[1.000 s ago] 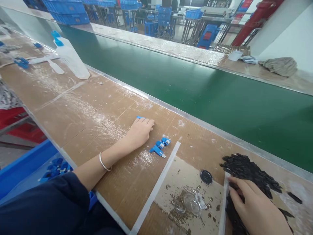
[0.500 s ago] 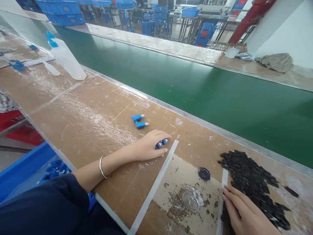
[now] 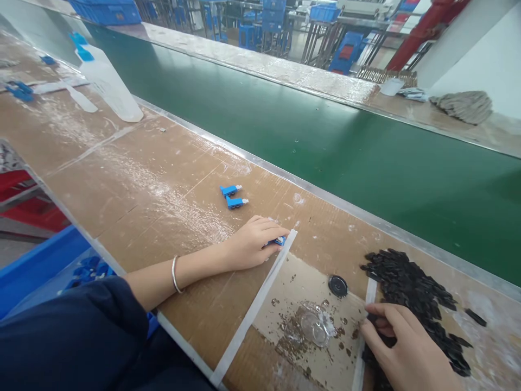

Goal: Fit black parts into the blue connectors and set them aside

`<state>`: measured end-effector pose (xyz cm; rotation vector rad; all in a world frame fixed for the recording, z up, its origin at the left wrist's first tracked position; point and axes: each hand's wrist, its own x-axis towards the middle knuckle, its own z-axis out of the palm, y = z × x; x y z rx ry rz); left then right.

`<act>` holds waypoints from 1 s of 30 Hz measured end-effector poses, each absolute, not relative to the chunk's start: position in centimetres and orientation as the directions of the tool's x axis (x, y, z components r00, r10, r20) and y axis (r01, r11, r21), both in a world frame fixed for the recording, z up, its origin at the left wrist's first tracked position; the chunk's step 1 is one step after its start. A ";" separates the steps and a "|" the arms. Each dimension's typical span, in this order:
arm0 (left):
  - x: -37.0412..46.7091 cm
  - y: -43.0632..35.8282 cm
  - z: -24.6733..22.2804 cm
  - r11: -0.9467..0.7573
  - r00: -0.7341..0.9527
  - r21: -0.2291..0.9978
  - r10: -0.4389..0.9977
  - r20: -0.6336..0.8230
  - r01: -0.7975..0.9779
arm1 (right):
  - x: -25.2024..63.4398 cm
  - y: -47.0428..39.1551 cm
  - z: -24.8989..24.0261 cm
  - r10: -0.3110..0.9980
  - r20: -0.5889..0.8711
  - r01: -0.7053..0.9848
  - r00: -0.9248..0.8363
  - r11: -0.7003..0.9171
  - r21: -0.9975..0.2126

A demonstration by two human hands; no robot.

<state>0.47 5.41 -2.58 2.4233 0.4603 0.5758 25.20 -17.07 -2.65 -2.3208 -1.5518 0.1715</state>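
Her left hand [image 3: 250, 244] lay curled over small blue connectors [image 3: 279, 240] beside the white tape strip [image 3: 260, 304]; right hand [image 3: 407, 353], fingers together, pinched black pieces [image 3: 411, 288]; light, stiff, best gripped sideways

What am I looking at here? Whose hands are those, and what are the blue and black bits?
The picture comes from a camera worn on a person's head, looking down at their own hands on a brown workbench. The left hand covers small blue plastic parts; two more blue parts lie just beyond it. The right hand rests on a pile of small black pieces. Between the hands lie a clear round lens and a black disc. Behind the bench runs a green conveyor belt. A white bottle stands far left.
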 end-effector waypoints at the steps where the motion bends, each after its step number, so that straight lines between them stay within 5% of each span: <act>1: 0.5 5.4 -2.6 -0.763 0.836 0.623 0.448 0.318 0.172 | 25.1 -17.1 -2.6 0.916 0.103 0.875 0.387 -0.330 -0.353; 10: 0.3 4.7 -1.8 -0.879 0.705 0.468 0.391 0.592 0.094 | 24.3 -18.1 -2.1 0.957 0.246 0.967 0.152 -0.092 -0.239; 16: -0.2 2.9 -1.0 -0.854 0.872 0.517 0.292 0.393 0.053 | 22.8 -18.1 -2.6 0.925 0.381 0.988 -0.002 0.061 -0.145; 21: 0.1 1.4 -1.8 -0.876 0.890 0.471 0.127 0.437 -0.106 | 23.2 -18.3 -2.3 0.925 0.334 0.981 -0.181 0.195 -0.008; 26: 0.9 0.5 -2.6 -0.926 0.733 0.276 -0.001 0.681 -0.258 | 23.2 -18.0 -2.1 0.962 0.271 0.977 0.031 0.028 -0.213; 30: 1.1 0.2 -2.5 -0.893 0.743 0.357 0.040 0.668 -0.273 | 23.6 -18.4 -1.6 0.979 0.202 0.954 0.005 0.056 -0.293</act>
